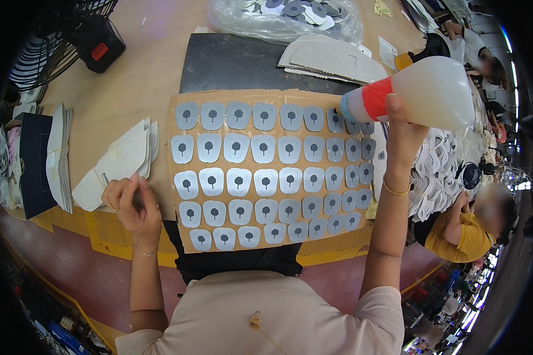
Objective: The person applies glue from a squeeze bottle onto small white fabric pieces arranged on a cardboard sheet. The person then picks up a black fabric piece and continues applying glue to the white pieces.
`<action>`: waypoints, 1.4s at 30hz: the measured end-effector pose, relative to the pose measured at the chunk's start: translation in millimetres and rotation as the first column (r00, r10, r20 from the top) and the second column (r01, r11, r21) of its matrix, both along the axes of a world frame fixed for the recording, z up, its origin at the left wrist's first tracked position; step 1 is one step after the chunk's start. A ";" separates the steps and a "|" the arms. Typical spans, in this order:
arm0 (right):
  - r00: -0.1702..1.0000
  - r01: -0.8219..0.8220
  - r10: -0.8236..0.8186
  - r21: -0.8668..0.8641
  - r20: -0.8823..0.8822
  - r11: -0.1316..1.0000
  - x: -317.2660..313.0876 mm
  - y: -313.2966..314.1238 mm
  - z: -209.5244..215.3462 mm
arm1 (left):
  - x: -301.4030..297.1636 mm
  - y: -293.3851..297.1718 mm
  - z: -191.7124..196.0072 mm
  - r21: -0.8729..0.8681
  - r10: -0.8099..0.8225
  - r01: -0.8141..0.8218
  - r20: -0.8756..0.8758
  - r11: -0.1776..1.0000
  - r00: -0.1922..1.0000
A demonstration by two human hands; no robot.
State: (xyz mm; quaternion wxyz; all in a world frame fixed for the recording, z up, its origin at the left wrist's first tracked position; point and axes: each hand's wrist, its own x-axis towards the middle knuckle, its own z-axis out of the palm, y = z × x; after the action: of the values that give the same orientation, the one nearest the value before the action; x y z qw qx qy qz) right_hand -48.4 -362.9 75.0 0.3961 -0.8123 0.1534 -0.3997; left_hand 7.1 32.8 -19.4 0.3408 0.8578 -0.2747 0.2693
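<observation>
Your right hand (404,127) grips squeeze bottle (420,93), long axis level, nozzle pointing left over top-right grey pieces (336,121) on cardboard sheet (177,155); left hand (131,204) loosely curled, holding nothing, at sheet's left edge

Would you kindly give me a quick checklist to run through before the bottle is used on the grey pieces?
1. Right hand grips bottle: ok.
2. Nozzle over the pieces' top right corner: ok.
3. Grey pieces in neat rows on the cardboard: ok.
4. Left hand off the cardboard, at its left edge: ok.
5. Liquid in bottle: ok.
6. Nozzle open: cannot tell.
</observation>
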 end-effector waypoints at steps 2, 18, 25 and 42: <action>1.000 0.018 -0.018 -0.036 0.000 0.999 -0.3 -0.5 -0.7 | 0.3 -0.5 1.8 0.003 -0.006 0.006 0.003 1.000 1.000; 0.642 -0.684 0.061 0.535 0.765 0.495 -21.5 -4.1 56.0 | 0.0 -3.4 4.9 -0.010 0.005 -0.005 -0.009 1.000 1.000; 0.613 -0.739 0.164 0.486 0.773 0.467 -36.1 -7.5 66.2 | -0.3 -3.3 6.9 0.010 -0.004 0.004 0.000 1.000 1.000; 0.996 -0.007 0.005 -0.020 -0.090 1.000 -18.5 8.8 -0.4 | 0.6 -3.7 6.7 0.024 0.001 -0.001 0.008 1.000 1.000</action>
State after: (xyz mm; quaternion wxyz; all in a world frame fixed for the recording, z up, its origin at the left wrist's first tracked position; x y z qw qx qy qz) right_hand -66.8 -354.1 74.6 0.3818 -0.8338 0.1647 -0.3631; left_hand 7.7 29.2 -12.7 0.3292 0.8609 -0.2790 0.2695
